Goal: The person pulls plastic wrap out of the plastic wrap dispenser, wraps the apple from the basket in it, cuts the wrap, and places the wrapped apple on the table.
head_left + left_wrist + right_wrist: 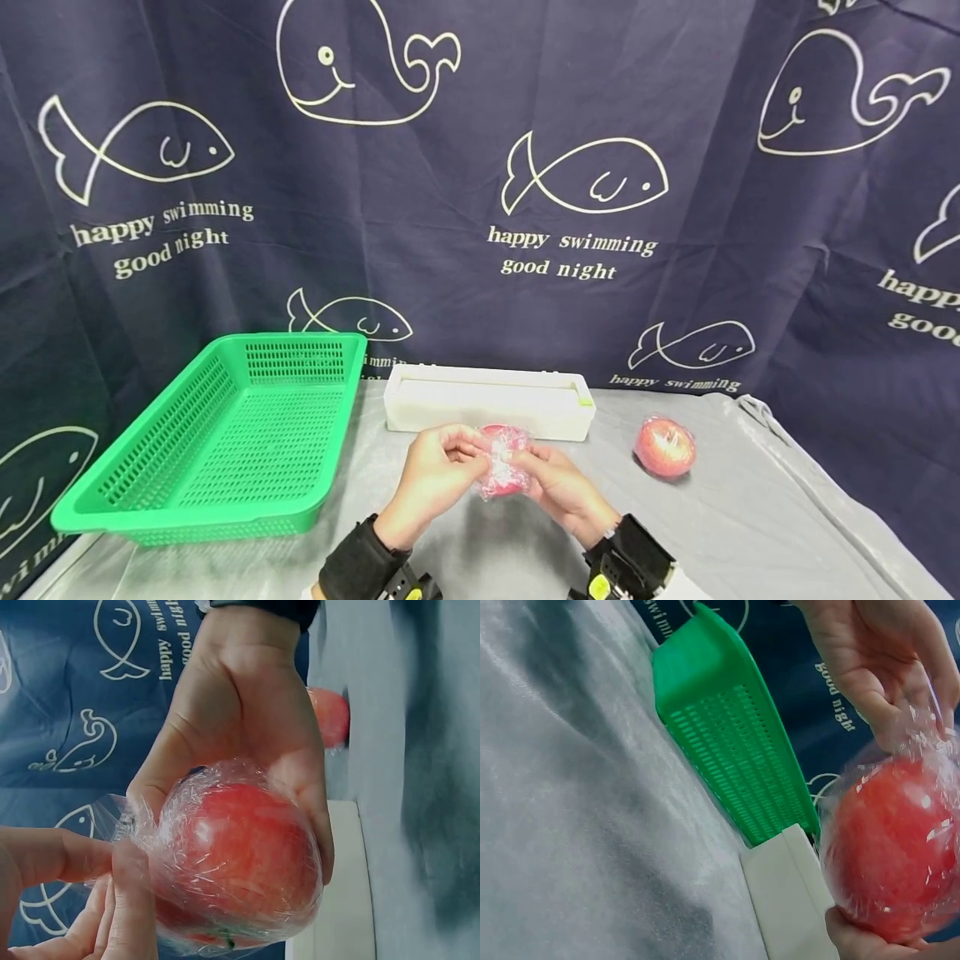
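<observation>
Between both hands, above the table, is a red apple (247,855) loosely covered in clear plastic wrap (922,742). My right hand (564,487) grips the apple, its palm and fingers around the far side in the left wrist view. With thumb and fingertips, my left hand (438,471) pinches a gathered, crinkled end of the wrap beside the fruit. A second apple (666,447), with a shiny film over it, sits on the table to the right of my right hand.
A long white box (487,406) lies behind the hands at the back of the table. At the left stands a green perforated plastic basket (322,479). Grey cloth (720,533) covers the table, and a dark blue curtain with fish prints (450,183) hangs behind.
</observation>
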{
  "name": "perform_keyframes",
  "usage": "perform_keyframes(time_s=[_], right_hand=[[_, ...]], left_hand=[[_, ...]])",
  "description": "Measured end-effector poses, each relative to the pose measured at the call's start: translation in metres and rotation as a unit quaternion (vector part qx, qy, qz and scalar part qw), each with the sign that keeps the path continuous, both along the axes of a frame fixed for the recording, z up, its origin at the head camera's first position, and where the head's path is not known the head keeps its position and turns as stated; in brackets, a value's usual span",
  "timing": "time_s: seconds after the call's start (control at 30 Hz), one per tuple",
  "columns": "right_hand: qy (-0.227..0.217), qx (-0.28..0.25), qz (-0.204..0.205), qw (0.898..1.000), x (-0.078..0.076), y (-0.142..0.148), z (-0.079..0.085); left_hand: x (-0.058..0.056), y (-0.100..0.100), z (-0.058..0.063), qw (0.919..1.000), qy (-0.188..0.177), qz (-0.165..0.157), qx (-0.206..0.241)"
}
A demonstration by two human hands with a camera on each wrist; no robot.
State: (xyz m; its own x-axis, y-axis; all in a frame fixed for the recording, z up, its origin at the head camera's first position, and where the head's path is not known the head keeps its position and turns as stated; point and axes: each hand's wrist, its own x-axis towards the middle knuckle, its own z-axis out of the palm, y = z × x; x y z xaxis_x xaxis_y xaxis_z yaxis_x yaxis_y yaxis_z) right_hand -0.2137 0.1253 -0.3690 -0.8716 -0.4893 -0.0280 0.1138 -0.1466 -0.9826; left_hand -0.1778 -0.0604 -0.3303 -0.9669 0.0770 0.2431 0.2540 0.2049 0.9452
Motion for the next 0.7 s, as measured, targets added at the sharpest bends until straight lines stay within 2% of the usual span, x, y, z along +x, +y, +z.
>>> perform_keyframes(time_s=[0.17,0.23,0.3,0.4,0.5,0.57,0.7], right_hand=[[0.000,0.039,-0.065,0.997,0.003,-0.007,-0.001],[0.005,0.061,-0.110,0.992,0.005,-0.013,-0.001],[0.021,0.094,-0.166,0.981,0.008,-0.019,-0.001],[0.052,0.151,-0.254,0.954,0.012,-0.027,-0.001],[0.076,0.190,-0.308,0.929,0.016,-0.032,-0.001],[0.079,0.198,-0.324,0.922,0.018,-0.033,-0.002],[0.075,0.211,-0.341,0.913,0.019,-0.031,-0.002]], left_hand=[[-0.002,0.001,-0.003,0.9990,0.021,0.022,-0.033],[-0.003,0.002,-0.005,0.9985,0.024,0.030,-0.039],[-0.003,0.004,-0.007,0.9982,0.023,0.038,-0.040],[-0.003,0.007,-0.011,0.9973,0.027,0.051,-0.045],[-0.002,0.011,-0.015,0.9959,0.037,0.063,-0.053],[0.000,0.012,-0.018,0.9947,0.052,0.063,-0.062],[0.005,0.012,-0.024,0.9930,0.084,0.025,-0.078]])
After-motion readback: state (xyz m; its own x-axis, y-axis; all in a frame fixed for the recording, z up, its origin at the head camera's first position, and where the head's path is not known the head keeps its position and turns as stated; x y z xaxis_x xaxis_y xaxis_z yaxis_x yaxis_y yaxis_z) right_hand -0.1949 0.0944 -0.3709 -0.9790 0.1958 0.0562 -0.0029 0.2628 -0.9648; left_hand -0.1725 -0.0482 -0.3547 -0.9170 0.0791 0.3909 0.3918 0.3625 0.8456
